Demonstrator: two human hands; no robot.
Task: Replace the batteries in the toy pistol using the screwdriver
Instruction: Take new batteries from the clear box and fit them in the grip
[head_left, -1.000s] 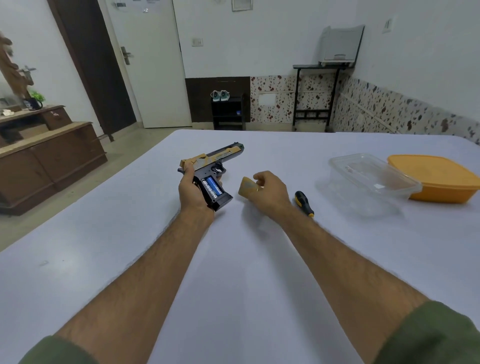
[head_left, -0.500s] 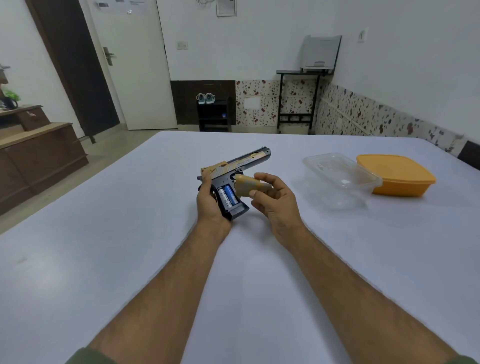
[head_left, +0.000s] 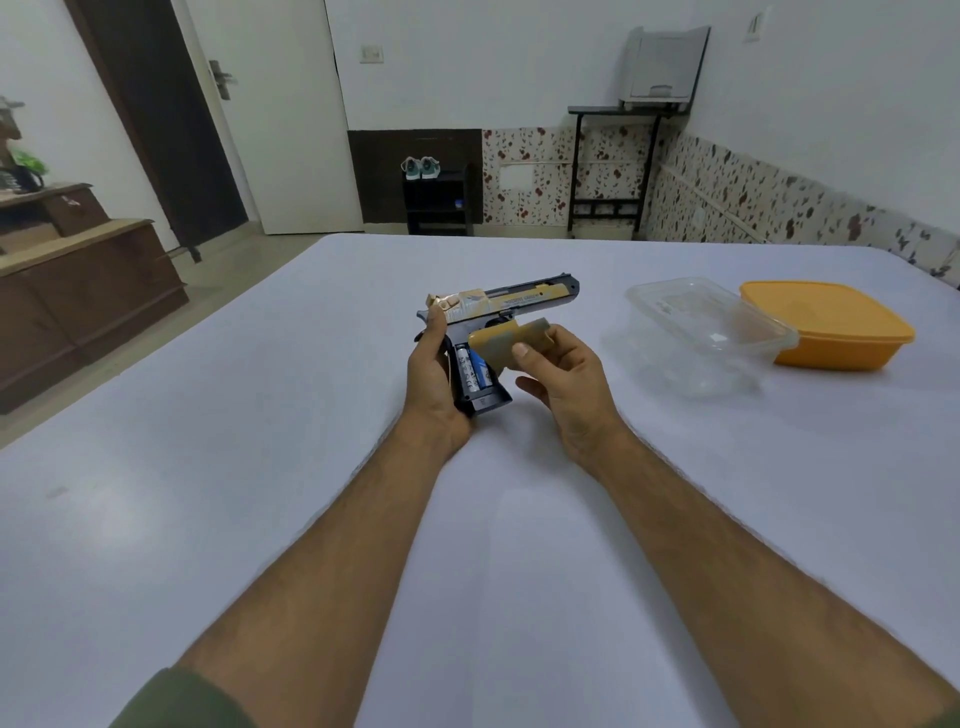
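Observation:
A black and gold toy pistol (head_left: 519, 301) is held above the white table (head_left: 260, 467), barrel pointing right. My left hand (head_left: 434, 379) grips its handle from the left. The grip compartment is uncovered and blue batteries (head_left: 475, 371) show inside it. My right hand (head_left: 563, 374) pinches the tan battery cover (head_left: 506, 345) and holds it against the upper part of the open compartment. The screwdriver is not visible in this view.
A clear plastic container (head_left: 701, 332) sits right of the pistol, with an orange lidded box (head_left: 831, 327) beyond it. A wooden cabinet (head_left: 78, 291) stands off the table's left. A door and shelves line the far wall.
My right hand has lifted the tan cover off the table and brought it left to the pistol's grip. The view has shifted, and the screwdriver is out of sight.

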